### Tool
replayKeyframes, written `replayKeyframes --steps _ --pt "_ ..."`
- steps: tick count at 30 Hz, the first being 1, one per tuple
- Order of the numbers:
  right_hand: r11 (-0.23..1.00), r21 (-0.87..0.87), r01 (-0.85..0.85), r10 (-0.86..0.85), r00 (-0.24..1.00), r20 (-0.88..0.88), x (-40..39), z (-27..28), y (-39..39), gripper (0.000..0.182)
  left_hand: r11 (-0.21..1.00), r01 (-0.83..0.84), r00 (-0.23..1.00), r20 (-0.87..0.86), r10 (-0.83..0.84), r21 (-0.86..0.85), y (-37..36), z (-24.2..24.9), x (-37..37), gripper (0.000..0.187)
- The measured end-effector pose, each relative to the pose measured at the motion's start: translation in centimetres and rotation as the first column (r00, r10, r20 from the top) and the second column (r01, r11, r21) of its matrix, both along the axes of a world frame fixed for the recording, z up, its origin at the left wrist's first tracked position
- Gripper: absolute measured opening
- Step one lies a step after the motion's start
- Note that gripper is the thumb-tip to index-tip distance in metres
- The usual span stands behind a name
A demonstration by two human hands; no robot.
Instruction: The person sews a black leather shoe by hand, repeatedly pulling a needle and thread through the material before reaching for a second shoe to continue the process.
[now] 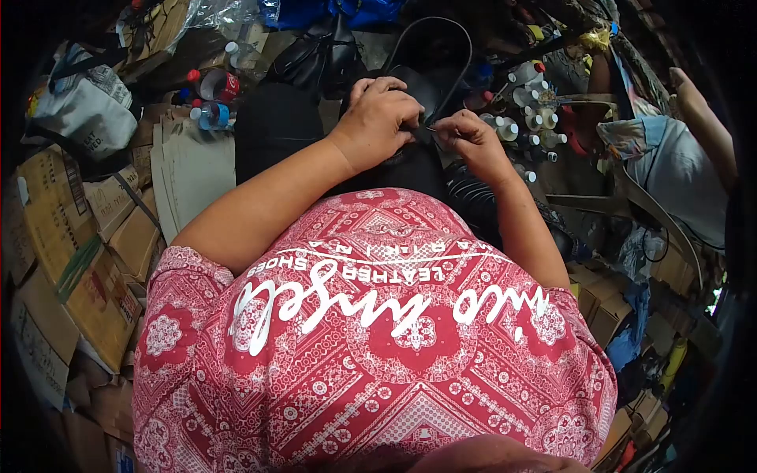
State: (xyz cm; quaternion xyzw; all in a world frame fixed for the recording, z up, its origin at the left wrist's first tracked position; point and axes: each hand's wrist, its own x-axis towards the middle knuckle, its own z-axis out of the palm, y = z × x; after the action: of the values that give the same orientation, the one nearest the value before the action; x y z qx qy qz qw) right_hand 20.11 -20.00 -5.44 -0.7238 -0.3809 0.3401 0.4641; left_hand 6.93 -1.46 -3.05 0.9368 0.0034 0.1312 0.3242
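My left hand [380,118] is closed over a black leather piece [422,87] that rests on my lap, pressing and gripping its near edge. My right hand [467,135] sits just to the right of it, its fingertips pinched on a thin needle [431,127] that points at the leather's edge. A black strap loop [441,31] curves up behind the leather. My red patterned shirt fills the lower half of the view and hides my lap.
Flattened cardboard boxes [87,260] pile up at the left. Plastic bottles [211,114] and a white bag [87,102] lie at upper left. Small white bottles [528,110] cluster at upper right. Another person's arm [702,118] and light garment sit at far right.
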Motion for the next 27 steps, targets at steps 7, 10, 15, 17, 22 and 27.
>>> replayKeyframes --steps 7,10,15,17,22,27 --pt "0.997 -0.073 -0.013 0.019 0.997 0.081 -0.5 1.0 0.2 0.019 1.0 -0.018 0.997 0.073 0.019 -0.012 -0.1 -0.6 -0.4 0.018" --pt "0.999 -0.019 0.033 -0.03 0.994 0.105 -1.0 0.7 0.1 0.018 1.0 -0.007 0.999 0.054 0.008 -0.027 -0.1 -0.8 -0.4 0.018" --pt "0.999 0.016 0.047 -0.048 0.996 0.07 -1.2 0.4 0.4 0.017 0.999 -0.006 1.0 0.021 0.007 -0.051 -0.2 -0.6 -0.6 0.018" --pt "0.999 0.018 0.049 -0.05 0.997 0.061 -1.2 0.2 0.4 0.017 0.998 -0.009 1.0 0.01 0.01 -0.056 -0.2 -0.7 -0.6 0.018" --pt "0.995 0.041 0.087 -0.086 0.996 -0.023 -1.3 -0.5 0.5 0.018 0.996 -0.031 0.999 0.007 0.032 -0.08 -0.2 -0.8 -0.7 0.016" --pt "0.998 -0.068 0.01 0.001 0.986 0.165 -0.7 2.7 1.1 0.016 0.996 -0.027 1.0 0.007 0.028 -0.085 -0.2 -0.8 -0.7 0.016"
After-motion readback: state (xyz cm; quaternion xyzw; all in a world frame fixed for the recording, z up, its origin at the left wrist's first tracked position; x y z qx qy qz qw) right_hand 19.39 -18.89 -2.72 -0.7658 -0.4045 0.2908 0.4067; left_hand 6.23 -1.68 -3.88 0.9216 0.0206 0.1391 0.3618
